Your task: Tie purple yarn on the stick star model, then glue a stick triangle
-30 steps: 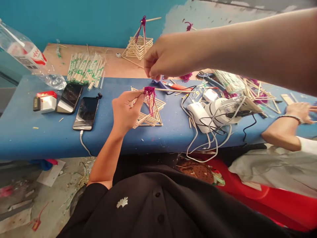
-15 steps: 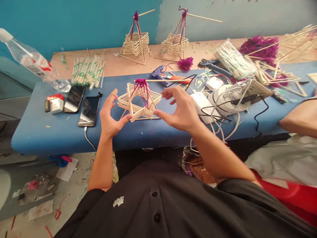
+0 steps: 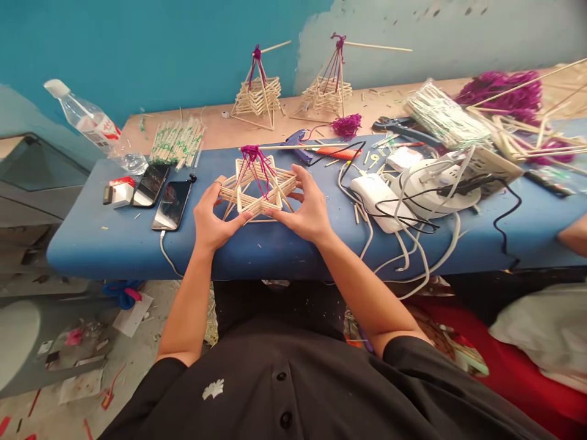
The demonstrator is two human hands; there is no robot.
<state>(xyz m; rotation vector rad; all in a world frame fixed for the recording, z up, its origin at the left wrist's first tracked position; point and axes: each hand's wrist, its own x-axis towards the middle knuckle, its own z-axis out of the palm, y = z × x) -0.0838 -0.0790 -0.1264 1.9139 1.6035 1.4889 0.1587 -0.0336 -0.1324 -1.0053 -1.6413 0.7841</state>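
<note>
A star-shaped lattice of stacked wooden sticks (image 3: 259,203) hangs by purple yarn (image 3: 254,153) within a stick frame in front of me. My left hand (image 3: 215,217) grips its left side, thumb at the near edge and fingers behind. On the opposite side my right hand (image 3: 308,208) holds it the same way, with its thumb close to the left one. From the yarn knot a long stick (image 3: 298,146) points right, over a blue glue gun (image 3: 299,144). Parts of the frame's legs are hidden by the lattice.
Two similar stick models (image 3: 259,95) stand at the back. To the left are phones (image 3: 172,205), a plastic bottle (image 3: 92,125) and packed sticks (image 3: 177,140). Right of my hands lie a power strip (image 3: 383,201), tangled cables, pliers (image 3: 398,126) and purple yarn. Another person's arm (image 3: 575,235) shows at the right edge.
My right hand has moved left and closed around the lattice's right side. The left hand has tightened on its side. The camera view has shifted a little.
</note>
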